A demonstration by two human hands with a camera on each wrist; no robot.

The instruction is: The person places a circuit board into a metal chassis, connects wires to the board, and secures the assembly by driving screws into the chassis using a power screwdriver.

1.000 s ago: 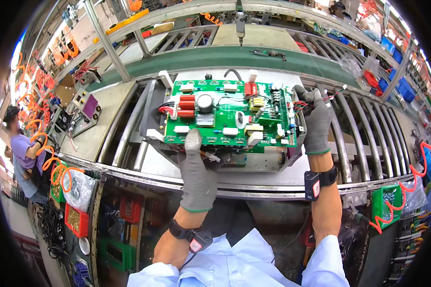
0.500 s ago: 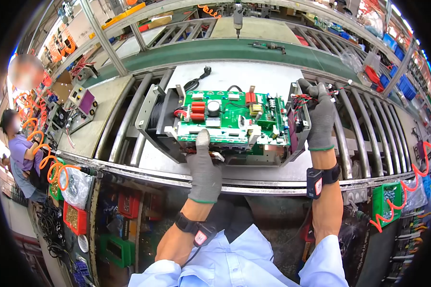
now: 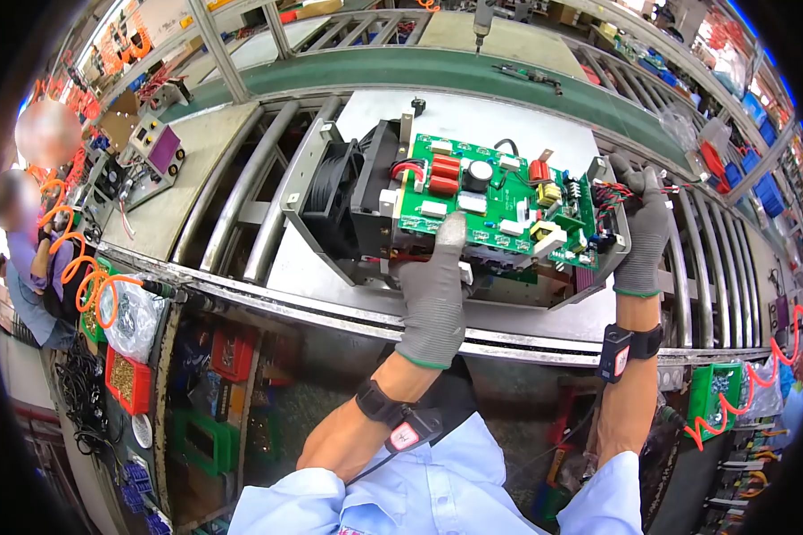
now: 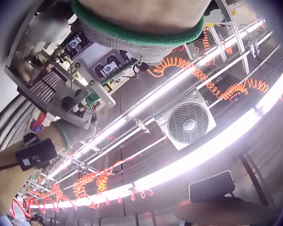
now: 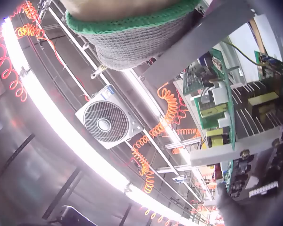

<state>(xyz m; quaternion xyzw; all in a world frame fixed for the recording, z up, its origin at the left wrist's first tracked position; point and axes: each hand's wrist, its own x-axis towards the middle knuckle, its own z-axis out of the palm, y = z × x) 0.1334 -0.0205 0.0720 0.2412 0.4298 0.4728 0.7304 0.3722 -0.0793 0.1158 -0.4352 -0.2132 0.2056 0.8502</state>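
Note:
In the head view, a metal-framed unit with a green circuit board (image 3: 499,192) on top and a black fan (image 3: 330,198) at its left end lies angled over a white sheet (image 3: 379,111). The gloved left hand (image 3: 432,299) grips its near side, thumb over the board's edge and fingers hidden underneath. At the right end panel (image 3: 617,259), the gloved right hand (image 3: 644,232) holds on beside red and black wires (image 3: 611,194). Each wrist view shows mostly its glove's back, the left glove (image 4: 132,47) and right glove (image 5: 132,47); the fingertips are hidden there.
Metal rollers (image 3: 254,209) flank the white sheet. Behind runs a green belt (image 3: 374,73) with a tool (image 3: 528,76) on it; a screwdriver (image 3: 482,25) hangs above. A red bin (image 3: 128,379) and green bin (image 3: 715,392) sit along the near side. Another person (image 3: 31,259) is at left.
The unit has been lowered and turned, its fan end now plainly showing. Both hands have kept hold and moved with it. The head view has shifted, putting the unit farther right.

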